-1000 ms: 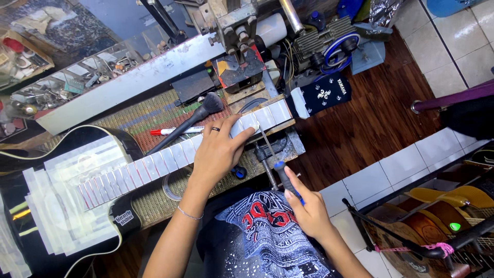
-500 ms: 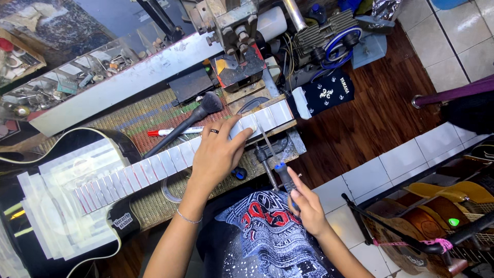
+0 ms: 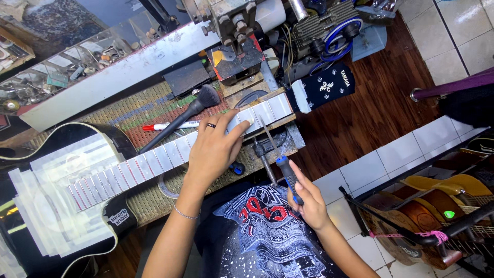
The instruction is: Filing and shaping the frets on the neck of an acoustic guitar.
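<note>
The guitar neck (image 3: 154, 162) lies across the woven bench mat (image 3: 149, 105), its fretboard masked with pale tape strips between the frets, the black headstock (image 3: 329, 87) jutting past the bench edge over the wooden floor, the black body (image 3: 67, 139) at the other end under more tape; the left hand (image 3: 213, 149) lies flat over the upper frets, fingers spread and slightly curled, pressing the neck down rather than grasping it, a dark ring on one finger; the right hand (image 3: 309, 201) is closed around the blue handle of a slim file (image 3: 275, 149), whose blade points up toward the neck's near edge, the tip just beside the frets by the left fingertips, though whether it touches metal is hard to tell from this angle. The work in hand looks like fret dressing on a masked board, at the frets nearest the headstock; the next stroke seems to call for a steady left hand and the file kept level across one fret, clear of the tape. Behind the neck lie a black brush (image 3: 193, 108) and a red-capped marker (image 3: 167, 125); beyond them a long pale bar (image 3: 113, 77) and a cluttered machine (image 3: 242, 31); to the right, other guitars (image 3: 437, 201) rest on a rack above white tiles.
</note>
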